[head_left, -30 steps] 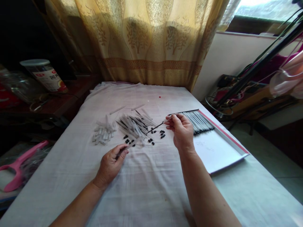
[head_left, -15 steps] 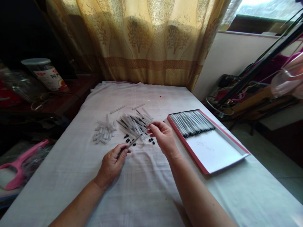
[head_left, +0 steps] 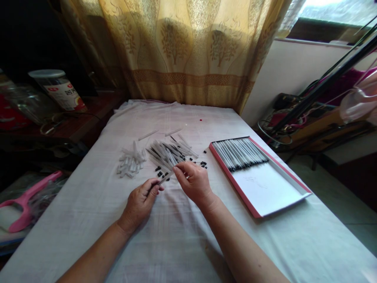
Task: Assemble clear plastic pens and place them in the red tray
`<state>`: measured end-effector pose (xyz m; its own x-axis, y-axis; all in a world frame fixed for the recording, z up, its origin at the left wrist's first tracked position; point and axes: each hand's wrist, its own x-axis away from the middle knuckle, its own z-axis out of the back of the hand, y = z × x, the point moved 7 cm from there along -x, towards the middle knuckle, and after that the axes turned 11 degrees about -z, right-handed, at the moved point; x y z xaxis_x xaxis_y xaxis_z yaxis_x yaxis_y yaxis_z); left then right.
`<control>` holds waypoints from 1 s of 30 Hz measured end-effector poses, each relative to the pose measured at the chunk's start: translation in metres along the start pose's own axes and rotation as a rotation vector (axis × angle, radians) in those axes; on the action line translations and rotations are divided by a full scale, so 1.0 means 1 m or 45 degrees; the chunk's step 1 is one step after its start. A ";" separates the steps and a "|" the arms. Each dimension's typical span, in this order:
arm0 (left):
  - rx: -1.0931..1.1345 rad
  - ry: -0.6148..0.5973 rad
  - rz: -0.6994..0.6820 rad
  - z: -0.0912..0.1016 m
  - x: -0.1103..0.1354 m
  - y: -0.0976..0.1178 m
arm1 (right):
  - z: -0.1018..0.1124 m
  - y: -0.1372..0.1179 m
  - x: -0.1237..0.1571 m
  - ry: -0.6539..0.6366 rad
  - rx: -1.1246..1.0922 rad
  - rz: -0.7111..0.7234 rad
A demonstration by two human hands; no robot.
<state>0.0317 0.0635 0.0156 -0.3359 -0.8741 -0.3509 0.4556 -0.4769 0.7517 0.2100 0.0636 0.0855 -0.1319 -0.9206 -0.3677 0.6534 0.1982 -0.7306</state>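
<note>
My left hand pinches the near end of a clear pen barrel just above the white cloth. My right hand is closed on the far end of that same barrel, fingertips meeting at it. Just beyond my hands lies a heap of clear barrels and black refills, with small black caps scattered at its near edge. A pile of short clear caps lies left of the heap. To the right, a red-rimmed white tray holds a row of assembled pens.
A patterned curtain hangs behind the cloth-covered table. A dark side table at left carries a labelled jar. A pink tool lies at the lower left. Black rods and clutter stand at the right.
My right hand came back from the tray, moved left over the heap, and closed on the far end of the barrel that my left hand holds. My left hand stayed in place.
</note>
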 end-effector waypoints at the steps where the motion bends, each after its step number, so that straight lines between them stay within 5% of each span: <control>1: -0.016 -0.018 -0.036 -0.001 0.000 0.002 | 0.000 0.001 0.002 -0.005 -0.015 0.001; 8: -0.062 -0.088 -0.135 -0.005 -0.003 0.006 | 0.020 0.064 0.000 0.086 -0.470 -0.412; 15: -0.067 -0.019 -0.092 -0.003 -0.002 -0.003 | 0.017 0.085 0.011 -0.059 0.349 -0.351; 20: -0.109 -0.008 -0.192 -0.001 -0.004 0.008 | 0.004 0.080 0.019 -0.178 0.539 -0.293; 30: -0.188 -0.068 -0.337 0.000 -0.004 0.020 | 0.005 0.080 0.045 -0.156 -0.511 -0.482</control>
<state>0.0422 0.0577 0.0319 -0.5002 -0.7136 -0.4906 0.4602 -0.6990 0.5474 0.2600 0.0365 0.0134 -0.1992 -0.9799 0.0148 0.2395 -0.0633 -0.9688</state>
